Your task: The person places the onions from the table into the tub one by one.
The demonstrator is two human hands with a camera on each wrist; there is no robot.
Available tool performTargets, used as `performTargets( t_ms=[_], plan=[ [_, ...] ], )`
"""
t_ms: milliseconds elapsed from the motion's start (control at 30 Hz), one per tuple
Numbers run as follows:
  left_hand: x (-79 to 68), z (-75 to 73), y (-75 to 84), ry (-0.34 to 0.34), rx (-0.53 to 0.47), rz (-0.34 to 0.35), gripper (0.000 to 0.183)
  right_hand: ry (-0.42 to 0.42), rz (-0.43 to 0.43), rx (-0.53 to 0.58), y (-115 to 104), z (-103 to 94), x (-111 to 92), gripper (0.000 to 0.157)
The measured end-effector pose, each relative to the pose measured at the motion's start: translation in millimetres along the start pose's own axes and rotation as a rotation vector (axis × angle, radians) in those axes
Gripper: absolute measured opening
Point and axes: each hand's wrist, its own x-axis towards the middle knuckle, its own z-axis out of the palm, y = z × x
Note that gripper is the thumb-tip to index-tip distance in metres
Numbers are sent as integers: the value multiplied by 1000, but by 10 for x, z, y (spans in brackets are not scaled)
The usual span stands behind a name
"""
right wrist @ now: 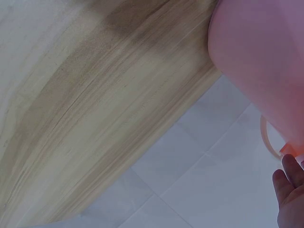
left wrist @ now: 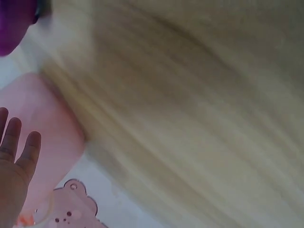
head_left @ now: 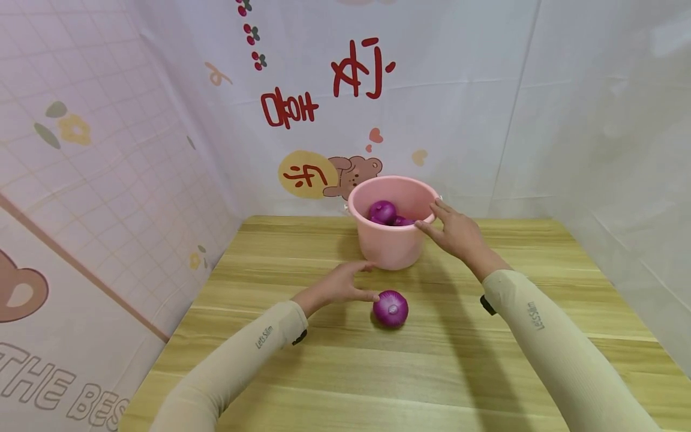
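A purple onion sits on the wooden table in front of a pink bucket. My left hand reaches in from the left with fingers and thumb spread; the thumb tip is right at the onion's left side. In the left wrist view, those fingers look straight against the bucket's pink wall, and part of the onion shows in the top corner. My right hand is at the bucket's right rim, fingers extended along the outside and thumb at the near edge. Several purple onions lie inside the bucket.
The wooden table ends at a white printed cloth wall close behind the bucket. Another patterned cloth rises on the left. The bucket's pale handle hangs at its side in the right wrist view.
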Motion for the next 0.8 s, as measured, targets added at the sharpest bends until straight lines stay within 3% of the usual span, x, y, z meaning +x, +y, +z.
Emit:
performTargets(
  t_ms=[433,800],
  plan=[
    [31,333,-69,-80,66,29,84,18,-4,3,28,22,3,83],
    [82,451,-58,-103,109,49,85,10,0,8,38,29,5,85]
  ],
)
